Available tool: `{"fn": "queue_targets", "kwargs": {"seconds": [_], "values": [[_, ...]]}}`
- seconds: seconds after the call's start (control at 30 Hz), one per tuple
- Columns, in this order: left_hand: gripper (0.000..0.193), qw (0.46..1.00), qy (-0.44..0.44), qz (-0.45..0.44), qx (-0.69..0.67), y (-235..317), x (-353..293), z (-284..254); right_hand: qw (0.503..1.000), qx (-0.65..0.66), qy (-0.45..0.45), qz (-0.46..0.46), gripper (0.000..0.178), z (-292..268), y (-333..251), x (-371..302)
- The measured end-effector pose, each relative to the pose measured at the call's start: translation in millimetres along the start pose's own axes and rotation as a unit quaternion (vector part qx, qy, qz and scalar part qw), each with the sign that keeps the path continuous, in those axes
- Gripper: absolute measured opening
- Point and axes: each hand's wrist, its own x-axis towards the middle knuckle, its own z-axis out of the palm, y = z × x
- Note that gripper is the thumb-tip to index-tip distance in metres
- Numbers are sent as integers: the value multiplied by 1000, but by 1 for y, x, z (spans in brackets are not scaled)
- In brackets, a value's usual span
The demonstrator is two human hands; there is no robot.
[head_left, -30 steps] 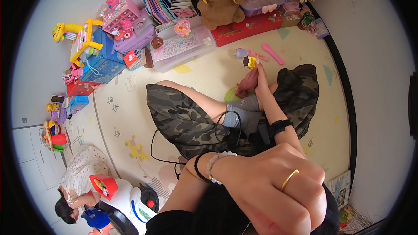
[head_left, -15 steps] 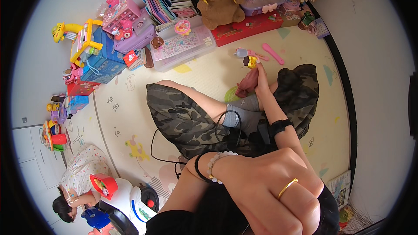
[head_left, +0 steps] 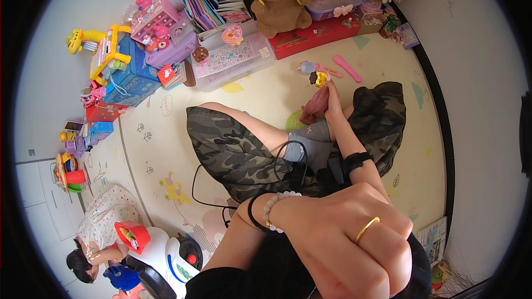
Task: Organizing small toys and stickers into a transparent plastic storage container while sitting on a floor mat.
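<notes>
Close up at the lower right, my left hand (head_left: 354,243) is curled into a fist, its back toward me, with a gold ring on one finger and a beaded bracelet at the wrist. Its fingertips are tucked under, so whatever they may hold is hidden. My right hand (head_left: 332,99) reaches forward past my crossed legs, a black strap round its forearm. A small yellow and brown toy (head_left: 318,79) is held at its fingertips. The inner side of that hand lies in shade. Just beyond are a pink stick-like toy (head_left: 347,68) and a clear-headed pink piece (head_left: 307,67).
A plush animal (head_left: 281,0), a red box (head_left: 310,37) and a clear plastic bin (head_left: 235,61) line the far wall. Toys and a blue box (head_left: 132,80) stand at left. Another person (head_left: 108,221) leans beside a white toy unit (head_left: 158,249) at lower left. A black cable (head_left: 208,202) loops by my leg.
My left fist has shifted slightly and turned a little. The right hand and the toy at its fingertips look unmoved. The other person's head and hand have moved slightly.
</notes>
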Motion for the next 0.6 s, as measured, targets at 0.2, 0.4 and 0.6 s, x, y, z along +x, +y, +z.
{"fn": "queue_targets", "kwargs": {"seconds": [0.2, 0.4, 0.6], "values": [[26, 1000, -1, -24, 12, 3, 0, 0, 1000, -2, -8, -8, 41, 0, 2, 0], [26, 996, -1, -83, 43, 8, -1, -1, 1000, -7, -8, 3, 40, -1, 2, 2], [26, 944, 2, -291, 158, 35, -3, -7, 1000, 1, -2, -1, 41, 0, 0, 1]]}}
